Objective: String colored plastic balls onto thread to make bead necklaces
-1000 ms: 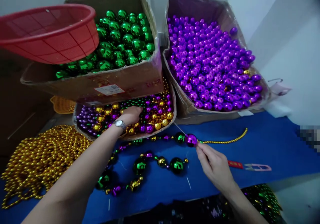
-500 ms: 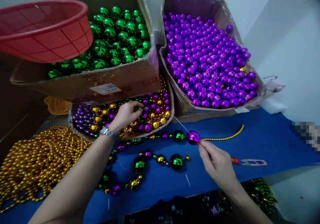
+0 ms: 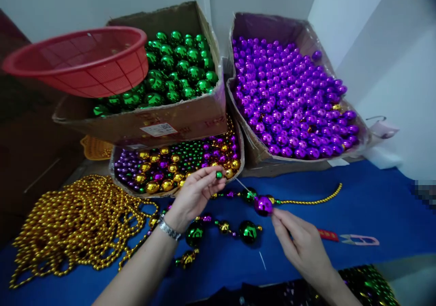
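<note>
My left hand [image 3: 194, 190] pinches a small green bead [image 3: 218, 175] at the near edge of the low box of mixed beads [image 3: 190, 153]. Between the fingertips of my right hand [image 3: 304, 240] is a large shiny purple bead [image 3: 263, 205], held just above the blue cloth. A thin white string [image 3: 242, 184] sticks out from this bead up and to the left, toward my left hand. Beneath lies a beaded strand with a large green bead [image 3: 248, 231] and gold and purple ones; my left arm hides part of it.
Behind stand a carton of green balls [image 3: 182, 65] with a red basket [image 3: 112, 76] on it, and a carton of purple balls [image 3: 289, 101]. Gold bead chains [image 3: 78, 224] are heaped at left. Pink-handled thread snips [image 3: 366, 240] lie on the blue cloth [image 3: 398, 206] at right.
My left hand has come out of the mixed-bead box toward the right and now has a green bead in its fingers. My right hand still holds the purple bead. The view has shifted.
</note>
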`<state>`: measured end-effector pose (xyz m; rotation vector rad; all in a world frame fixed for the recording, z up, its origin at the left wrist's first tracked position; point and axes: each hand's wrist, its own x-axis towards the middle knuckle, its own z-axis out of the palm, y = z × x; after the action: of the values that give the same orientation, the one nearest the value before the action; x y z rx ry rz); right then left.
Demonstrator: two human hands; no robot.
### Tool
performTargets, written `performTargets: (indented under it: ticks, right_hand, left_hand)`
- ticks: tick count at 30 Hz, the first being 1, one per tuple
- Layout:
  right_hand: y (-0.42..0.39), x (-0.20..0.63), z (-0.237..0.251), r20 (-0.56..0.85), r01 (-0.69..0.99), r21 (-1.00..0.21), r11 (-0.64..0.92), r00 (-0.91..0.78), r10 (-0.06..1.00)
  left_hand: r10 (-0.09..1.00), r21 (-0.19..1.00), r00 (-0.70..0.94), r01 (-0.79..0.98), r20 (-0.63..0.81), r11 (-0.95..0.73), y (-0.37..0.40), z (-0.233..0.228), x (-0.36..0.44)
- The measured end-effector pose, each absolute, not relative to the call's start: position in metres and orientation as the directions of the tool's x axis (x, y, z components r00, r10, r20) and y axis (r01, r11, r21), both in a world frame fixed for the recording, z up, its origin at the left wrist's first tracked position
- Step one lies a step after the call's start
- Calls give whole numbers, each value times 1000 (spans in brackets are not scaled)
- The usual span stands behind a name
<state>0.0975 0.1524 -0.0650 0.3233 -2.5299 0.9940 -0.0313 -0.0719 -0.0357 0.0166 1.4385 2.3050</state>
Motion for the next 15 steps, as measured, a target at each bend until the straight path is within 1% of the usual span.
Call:
performTargets:
  ticks: [3, 8, 12, 15]
  right_hand:
    - [150, 98, -79, 441, -375, -548, 747, -889, -122]
    - [147, 99, -86, 434, -382, -514, 768, -888, -150]
    - [145, 98, -87, 424, -383, -503, 775, -891, -165]
    - [145, 98, -89, 427, -388, -473, 791, -886, -179]
  left_hand:
    - [369, 814, -896, -398, -246, -423, -70, -40, -19]
    - [351, 790, -897, -413, -268, -454, -71, -42, -13]
    - [347, 787, -897, -416, -274, -455, -70, -42, -11]
    - [342, 800, -902, -403, -264, -445, -69, -43, -9]
